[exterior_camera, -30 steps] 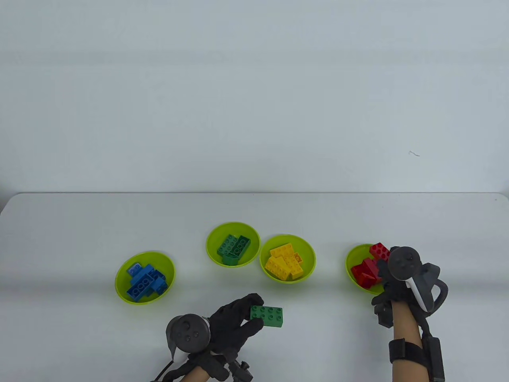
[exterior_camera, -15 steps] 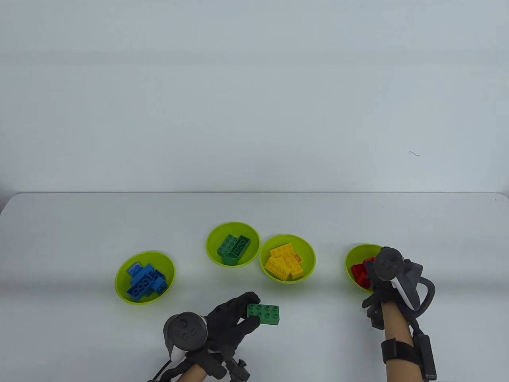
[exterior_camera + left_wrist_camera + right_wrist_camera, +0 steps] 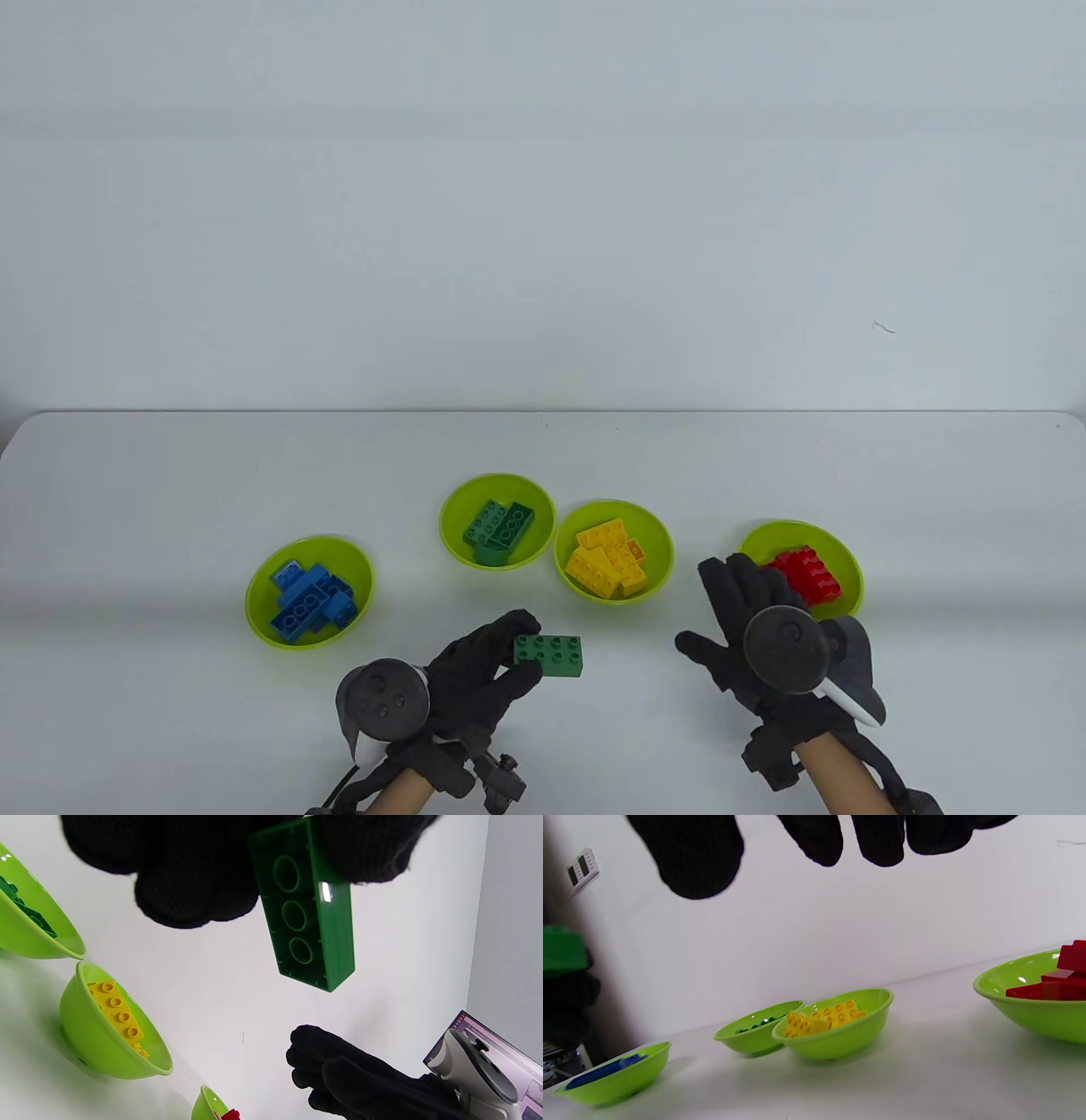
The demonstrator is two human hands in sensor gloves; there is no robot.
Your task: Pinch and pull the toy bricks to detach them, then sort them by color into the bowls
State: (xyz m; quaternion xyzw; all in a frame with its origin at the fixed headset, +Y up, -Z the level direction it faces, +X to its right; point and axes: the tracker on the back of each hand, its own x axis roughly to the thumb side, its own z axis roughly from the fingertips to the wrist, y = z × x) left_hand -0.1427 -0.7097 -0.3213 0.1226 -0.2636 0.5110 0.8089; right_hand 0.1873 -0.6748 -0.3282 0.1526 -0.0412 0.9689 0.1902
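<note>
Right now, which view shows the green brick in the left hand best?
Left wrist view: green brick fills it, hollow underside clear. Table view shows its studs, small. Right wrist view catches only a blurred corner.

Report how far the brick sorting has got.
Done: blue bricks, green bricks, yellow bricks and red bricks each lie in their own bowl. In hand: the left hand pinches one loose green brick above the table; the right hand is open and holds nothing. Left: that brick goes to the bowl of green bricks. No other loose bricks show.
</note>
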